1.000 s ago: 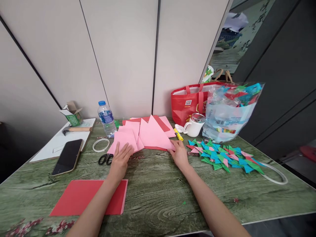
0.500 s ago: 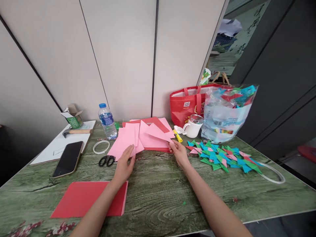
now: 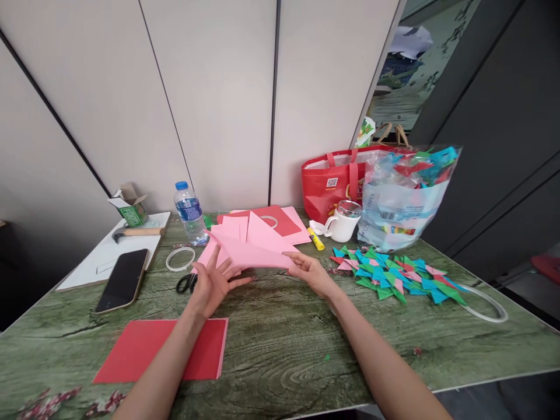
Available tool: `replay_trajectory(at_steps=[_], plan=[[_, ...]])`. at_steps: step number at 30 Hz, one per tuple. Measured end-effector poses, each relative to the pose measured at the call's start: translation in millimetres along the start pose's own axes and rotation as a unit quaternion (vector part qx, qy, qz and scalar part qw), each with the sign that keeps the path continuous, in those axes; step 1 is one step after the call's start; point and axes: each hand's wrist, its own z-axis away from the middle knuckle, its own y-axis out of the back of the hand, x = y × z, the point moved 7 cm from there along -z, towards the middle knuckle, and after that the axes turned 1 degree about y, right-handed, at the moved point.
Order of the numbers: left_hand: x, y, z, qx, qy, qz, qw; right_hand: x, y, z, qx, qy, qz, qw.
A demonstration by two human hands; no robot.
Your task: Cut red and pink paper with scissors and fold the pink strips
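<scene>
A pink sheet of paper [image 3: 251, 255] is lifted off the pile of pink and red sheets [image 3: 262, 230] at the middle of the table. My right hand [image 3: 308, 272] pinches its right edge. My left hand [image 3: 212, 281] is under its left side, palm up with the fingers spread, touching the sheet from below. Black scissors [image 3: 187, 283] lie just left of my left hand. A red sheet [image 3: 144, 356] lies flat on the green table [image 3: 284, 350] near me, under my left forearm.
A phone [image 3: 122, 279], a tape ring [image 3: 180, 258], a water bottle [image 3: 189, 211], a hammer [image 3: 135, 232] and a small box [image 3: 130, 205] are at the left. A white mug [image 3: 342, 224], a yellow glue stick [image 3: 315, 238], a red bag [image 3: 332, 184], a plastic bag [image 3: 405, 198] and folded paper triangles [image 3: 394, 277] are at the right.
My right hand has lifted a pink sheet off the pile and drawn it toward me. My left hand has turned palm up and come under the sheet.
</scene>
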Motion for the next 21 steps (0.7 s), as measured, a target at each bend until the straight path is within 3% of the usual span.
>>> replay_trajectory(at_steps=[3,7,9,14,21], plan=[[-1,15.1,1,0.076,-0.007,-0.020,0.997,-4,-4,1,-0.030,0.009,0.057,0.998],[-16,42.2,5,0.209,0.058,-0.013,0.976,-5,-18,5,-0.117,-0.013,0.063,0.991],[-17,42.0,4,0.199,0.054,-0.011,0.978,-4,-20,7,-0.124,-0.031,0.065,0.990],[-7,27.0,-1,0.096,-0.002,-0.022,0.995,-3,-20,9,-0.113,-0.037,0.066,0.991],[-2,28.0,-2,0.094,-0.020,0.026,0.995,0,-22,8,-0.123,-0.042,0.043,0.990]])
